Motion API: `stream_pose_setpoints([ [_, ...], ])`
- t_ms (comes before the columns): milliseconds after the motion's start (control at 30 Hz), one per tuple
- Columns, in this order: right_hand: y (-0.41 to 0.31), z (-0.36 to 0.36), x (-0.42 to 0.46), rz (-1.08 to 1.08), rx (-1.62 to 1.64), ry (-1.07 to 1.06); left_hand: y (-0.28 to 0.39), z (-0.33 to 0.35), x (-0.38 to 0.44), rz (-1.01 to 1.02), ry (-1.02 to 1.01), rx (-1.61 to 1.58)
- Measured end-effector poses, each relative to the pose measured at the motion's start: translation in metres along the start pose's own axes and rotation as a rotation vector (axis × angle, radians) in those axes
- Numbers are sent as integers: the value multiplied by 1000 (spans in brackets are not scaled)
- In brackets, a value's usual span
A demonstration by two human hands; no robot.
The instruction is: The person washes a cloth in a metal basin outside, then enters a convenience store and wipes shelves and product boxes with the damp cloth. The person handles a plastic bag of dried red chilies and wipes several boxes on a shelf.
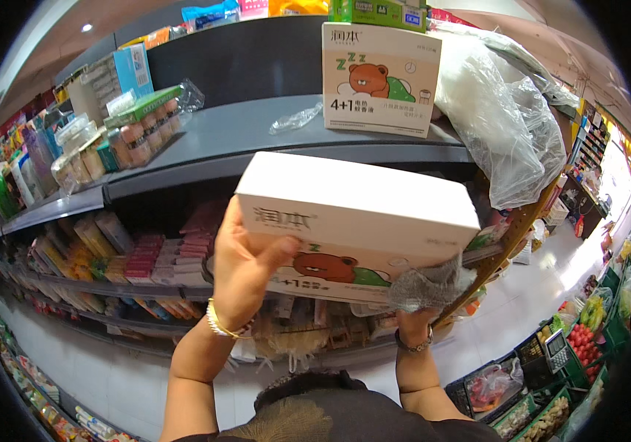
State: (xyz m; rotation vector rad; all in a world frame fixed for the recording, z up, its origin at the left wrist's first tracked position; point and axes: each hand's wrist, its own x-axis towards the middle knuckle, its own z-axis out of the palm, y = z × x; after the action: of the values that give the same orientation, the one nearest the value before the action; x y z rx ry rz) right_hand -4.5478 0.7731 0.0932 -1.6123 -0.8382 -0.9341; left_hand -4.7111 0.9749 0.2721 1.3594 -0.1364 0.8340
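A white and beige carton of mosquito-repellent liquid (357, 193), with a cartoon bear on its front, is held tilted before the shelves. My left hand (246, 271) grips its left end, thumb across the front face. At the lower right corner of the carton, a grey cloth (431, 284) lies against the front and covers part of it. My right hand (416, 323) holds this cloth; its fingers are mostly hidden. A matching carton (379, 105) stands upright on the shelf (227, 132) just beyond, its bear picture facing me.
Right of the standing carton, a clear plastic bag (503, 121) hangs over the shelf end. A crumpled plastic wrapper (296, 119) lies on the shelf. Packs of small jars (144, 132) stand to the left. Crates of produce (580, 342) line the floor at right, with a calculator (557, 352) among them.
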Motion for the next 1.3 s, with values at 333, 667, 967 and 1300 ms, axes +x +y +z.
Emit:
stream_pose_setpoints([
  [333,-45,70,8,412,706,-303,86,-74,133,605,161,24],
  [667,-28,-4,3,791,852,34,32,-149,327,541,252,380],
  [967,-13,-24,-10,963,859,252,-43,-189,394,386,217,453],
  [1300,5,-29,-19,996,939,200,-47,-207,407,429,599,1337],
])
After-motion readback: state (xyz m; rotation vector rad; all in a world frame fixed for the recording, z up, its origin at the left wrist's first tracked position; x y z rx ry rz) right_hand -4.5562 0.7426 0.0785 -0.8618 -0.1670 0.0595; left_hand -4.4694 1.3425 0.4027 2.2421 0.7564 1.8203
